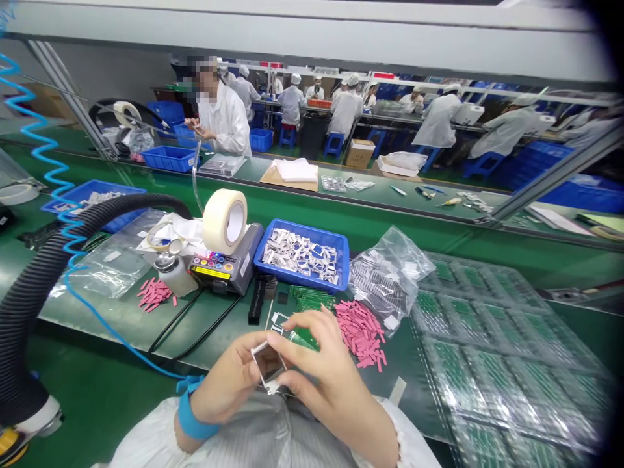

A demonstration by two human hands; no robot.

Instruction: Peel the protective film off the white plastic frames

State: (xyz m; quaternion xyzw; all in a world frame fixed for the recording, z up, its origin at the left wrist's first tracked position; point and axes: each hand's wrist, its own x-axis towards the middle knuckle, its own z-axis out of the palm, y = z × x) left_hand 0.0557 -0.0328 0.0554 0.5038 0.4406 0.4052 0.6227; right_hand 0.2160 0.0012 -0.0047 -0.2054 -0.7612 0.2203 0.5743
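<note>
Both hands hold a small white plastic frame with a dark, glossy panel (269, 364) in it, close to my body and tilted. My left hand (229, 374) pinches its left side and wears a blue wrist strap (192, 416). The thumb and index finger of my right hand (331, 367) grip the frame's right side. Just beyond the fingers, a green circuit board (305, 337) is partly hidden by my right hand. A pile of pink strips (361, 331) lies to the right. Green boards (309, 298) are stacked behind my hands, beside a row of black pieces (257, 302).
A blue bin (302, 281) holds white plastic frames. Left of it, a tape roll (224, 221) sits on a grey machine (224, 273) near a metal-topped bottle (174, 274). Clear trays of boards (487, 351) cover the right side. A black hose (34, 299) crosses the left. Co-workers sit beyond.
</note>
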